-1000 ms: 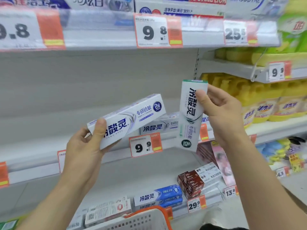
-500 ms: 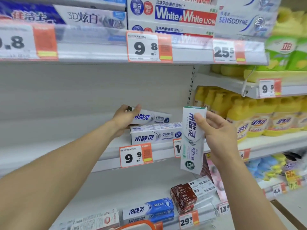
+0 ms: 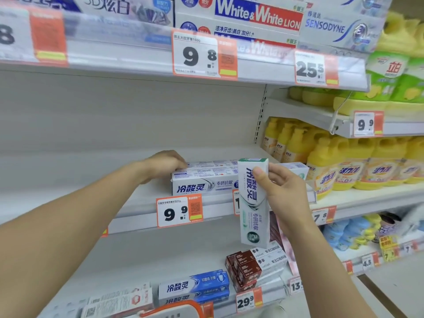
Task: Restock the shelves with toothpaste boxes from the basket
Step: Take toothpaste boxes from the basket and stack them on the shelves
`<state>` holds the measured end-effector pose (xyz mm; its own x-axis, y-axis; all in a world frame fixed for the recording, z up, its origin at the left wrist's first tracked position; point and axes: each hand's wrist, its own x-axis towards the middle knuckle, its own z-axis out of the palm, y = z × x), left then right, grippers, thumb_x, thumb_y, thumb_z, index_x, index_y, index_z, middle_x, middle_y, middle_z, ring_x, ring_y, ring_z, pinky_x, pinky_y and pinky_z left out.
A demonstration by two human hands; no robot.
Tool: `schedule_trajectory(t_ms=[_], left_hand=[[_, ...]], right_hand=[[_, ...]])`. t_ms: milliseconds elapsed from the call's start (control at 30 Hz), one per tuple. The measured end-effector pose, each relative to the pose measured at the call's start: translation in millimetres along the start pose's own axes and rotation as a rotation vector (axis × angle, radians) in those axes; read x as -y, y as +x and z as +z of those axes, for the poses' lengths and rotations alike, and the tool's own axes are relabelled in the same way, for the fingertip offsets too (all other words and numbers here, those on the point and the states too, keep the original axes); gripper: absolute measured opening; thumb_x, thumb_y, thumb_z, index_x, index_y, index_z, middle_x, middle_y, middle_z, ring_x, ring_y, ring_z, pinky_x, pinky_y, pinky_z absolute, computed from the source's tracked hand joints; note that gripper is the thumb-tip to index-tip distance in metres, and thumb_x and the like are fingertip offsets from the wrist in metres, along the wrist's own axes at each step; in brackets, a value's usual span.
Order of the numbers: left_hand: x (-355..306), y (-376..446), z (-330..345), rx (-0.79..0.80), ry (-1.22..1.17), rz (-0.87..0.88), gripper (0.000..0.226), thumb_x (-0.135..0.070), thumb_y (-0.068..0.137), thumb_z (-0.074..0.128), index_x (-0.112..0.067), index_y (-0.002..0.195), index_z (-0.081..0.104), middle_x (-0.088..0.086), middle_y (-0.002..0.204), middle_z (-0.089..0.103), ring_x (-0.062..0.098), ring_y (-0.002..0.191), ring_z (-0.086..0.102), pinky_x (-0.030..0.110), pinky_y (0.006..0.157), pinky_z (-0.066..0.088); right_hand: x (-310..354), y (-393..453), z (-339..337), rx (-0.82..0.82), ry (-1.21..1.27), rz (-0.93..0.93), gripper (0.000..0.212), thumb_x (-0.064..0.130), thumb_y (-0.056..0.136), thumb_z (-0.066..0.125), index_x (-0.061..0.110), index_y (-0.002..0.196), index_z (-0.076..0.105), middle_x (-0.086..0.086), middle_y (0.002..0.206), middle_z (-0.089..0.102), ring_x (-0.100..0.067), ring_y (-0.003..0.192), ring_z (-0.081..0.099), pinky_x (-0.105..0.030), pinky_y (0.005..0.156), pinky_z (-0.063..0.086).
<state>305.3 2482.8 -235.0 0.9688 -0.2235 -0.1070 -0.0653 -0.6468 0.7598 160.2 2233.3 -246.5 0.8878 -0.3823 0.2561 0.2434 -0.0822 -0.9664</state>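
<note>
Mid-restock: left hand (image 3: 168, 165) rests curled on the top shelf box (image 3: 213, 167), seating it. Right hand (image 3: 283, 193) grips green-capped box (image 3: 253, 203) upright; next needs it turned flat & slid beside the stack.

Two hands showed. Mid-frame lay two stacked white toothpaste boxes (image 3: 204, 180), with one green-capped box (image 3: 253, 203) held upright. Lower centre sat two blue boxes (image 3: 195, 288). Four yellow bottles (image 3: 344, 166) fronted the right. One basket (image 3: 174, 311) edged the bottom.

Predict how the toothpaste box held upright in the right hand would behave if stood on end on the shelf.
The upright toothpaste box looks tall and narrow, so probably tips easily. Flat faces mean it shouldn't roll. The right hand pinches it lightly; likely light.
</note>
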Motion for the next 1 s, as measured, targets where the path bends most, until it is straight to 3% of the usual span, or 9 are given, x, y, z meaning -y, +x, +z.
schedule_trajectory(t_ms=[100, 200, 300, 467, 633, 700, 767, 900, 1000], left_hand=[[-14, -21, 9, -0.331, 0.019, 0.291, 0.041, -0.029, 0.091, 0.069, -0.016, 0.128, 0.056, 0.003, 0.128, 0.058, 0.015, 0.112, 0.053, 0.025, 0.093, 0.038], [-41, -58, 26, -0.095, 0.034, 0.582, 0.070, -0.036, 0.083, 0.078, -0.023, 0.143, 0.044, -0.009, 0.137, 0.053, 0.002, 0.121, 0.051, 0.017, 0.099, 0.040], [-64, -82, 39, 0.160, -0.006, 0.551, 0.077, -0.042, 0.079, 0.079, -0.027, 0.143, 0.041, -0.012, 0.129, 0.057, 0.002, 0.113, 0.062, 0.024, 0.093, 0.053], [-71, -86, 42, 0.092, -0.226, 0.519, 0.037, -0.019, 0.085, 0.077, -0.010, 0.118, 0.064, 0.008, 0.109, 0.072, 0.020, 0.087, 0.074, 0.035, 0.071, 0.062], [-75, -81, 56, -0.026, -0.597, 0.481, 0.038, -0.019, 0.090, 0.067, -0.008, 0.123, 0.052, 0.009, 0.121, 0.064, 0.023, 0.082, 0.076, 0.033, 0.061, 0.061], [-80, -73, 57, -0.100, -0.424, 0.558, 0.050, -0.039, 0.088, 0.064, -0.017, 0.129, 0.047, -0.002, 0.131, 0.060, 0.019, 0.101, 0.071, 0.032, 0.077, 0.059], [-83, -57, 56, -0.213, 0.048, 0.603, 0.071, -0.059, 0.087, 0.059, -0.020, 0.141, 0.035, -0.005, 0.144, 0.050, 0.014, 0.127, 0.054, 0.040, 0.102, 0.047], [-66, -23, 67, -0.212, 0.569, 0.440, 0.087, -0.071, 0.092, 0.035, -0.013, 0.154, 0.015, 0.010, 0.158, 0.028, 0.027, 0.146, 0.026, 0.054, 0.117, 0.023], [-41, -19, 87, -0.159, 0.900, 0.388, 0.083, -0.070, 0.095, 0.024, -0.011, 0.153, 0.020, 0.012, 0.158, 0.029, 0.031, 0.143, 0.029, 0.055, 0.116, 0.023]], right_hand=[[1, 0, 3, 0.036, -0.061, -0.029, 0.041, 0.032, 0.086, 0.076, 0.014, 0.122, 0.068, -0.001, 0.102, 0.077, -0.018, 0.096, 0.074, -0.049, 0.092, 0.057], [8, -3, 7, 0.167, -0.084, -0.070, 0.032, 0.027, 0.089, 0.072, 0.019, 0.120, 0.070, 0.002, 0.102, 0.078, -0.015, 0.095, 0.074, -0.044, 0.092, 0.058], [11, -6, 10, 0.333, -0.082, -0.092, 0.030, 0.025, 0.088, 0.070, 0.021, 0.118, 0.071, 0.000, 0.106, 0.077, -0.018, 0.103, 0.072, -0.040, 0.095, 0.056], [9, -5, 2, 0.385, 0.082, 0.003, 0.052, 0.032, 0.079, 0.073, 0.016, 0.128, 0.061, -0.010, 0.108, 0.076, -0.027, 0.103, 0.072, -0.042, 0.092, 0.057], [21, 2, -25, 0.390, -0.292, -0.150, 0.056, 0.019, 0.077, 0.083, 0.021, 0.129, 0.061, 0.003, 0.112, 0.074, -0.007, 0.106, 0.069, -0.028, 0.093, 0.054], [27, 6, -29, 0.318, -0.313, -0.283, 0.047, 0.006, 0.082, 0.079, 0.022, 0.124, 0.064, 0.012, 0.113, 0.071, 0.002, 0.105, 0.066, -0.016, 0.089, 0.051], [34, 17, -32, 0.222, -0.408, -0.411, 0.050, 0.007, 0.086, 0.076, 0.028, 0.129, 0.061, 0.015, 0.122, 0.066, 0.002, 0.112, 0.061, -0.013, 0.091, 0.048], [48, 68, -35, 0.137, -0.834, -0.565, 0.052, 0.017, 0.087, 0.076, 0.025, 0.136, 0.058, 0.006, 0.128, 0.063, -0.017, 0.120, 0.055, -0.037, 0.107, 0.042], [51, 108, -29, 0.245, -1.094, -0.573, 0.052, 0.021, 0.089, 0.073, 0.024, 0.137, 0.056, 0.002, 0.133, 0.063, -0.024, 0.125, 0.054, -0.052, 0.118, 0.023]])
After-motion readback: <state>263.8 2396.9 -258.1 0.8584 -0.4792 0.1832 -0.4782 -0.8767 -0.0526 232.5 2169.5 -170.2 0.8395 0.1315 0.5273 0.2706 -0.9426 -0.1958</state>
